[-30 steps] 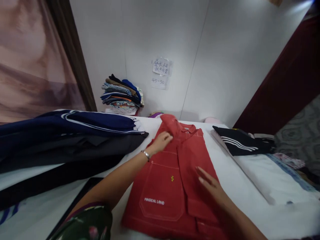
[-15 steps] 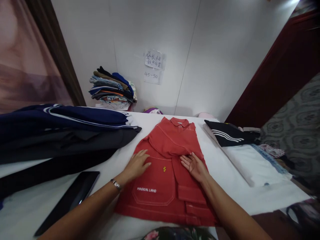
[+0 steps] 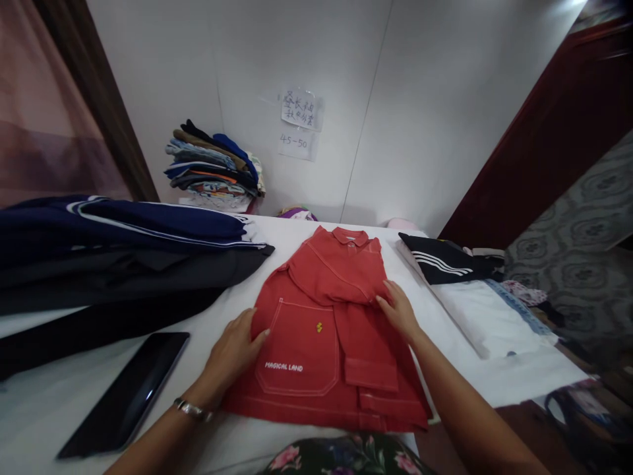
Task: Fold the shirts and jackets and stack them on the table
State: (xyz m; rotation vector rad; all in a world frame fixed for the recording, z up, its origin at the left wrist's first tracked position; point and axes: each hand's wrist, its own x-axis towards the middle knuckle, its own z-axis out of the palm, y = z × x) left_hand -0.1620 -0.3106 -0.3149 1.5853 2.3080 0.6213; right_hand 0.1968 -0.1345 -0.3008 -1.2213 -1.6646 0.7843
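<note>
A red long-sleeved collared shirt (image 3: 306, 343) lies on the white table, its sleeves laid across the body. A large stitched pocket with "MAGICAL LAND" lettering and a small yellow motif shows on its lower part. Against the shirt's left edge rests my left hand (image 3: 232, 353), open, thumb apart from the outstretched fingers and over the cloth. My right hand (image 3: 401, 313) is at the opposite edge, near the end of the upper folded sleeve, its thumb and fingers apart and touching the fabric. Whether any fingertips reach beneath the shirt is hidden.
Dark trousers (image 3: 148, 231) are spread along the left, with a black tablet-like device (image 3: 128, 392) nearer me. A stack of folded clothes (image 3: 217, 165) stands at the back wall. On the right lie a black striped garment (image 3: 440, 257) and a white one (image 3: 494, 316).
My left hand has slid outward and toward me to the shirt's left edge. My right hand has turned from palm-up and moved to the right edge. The view has shifted slightly.
</note>
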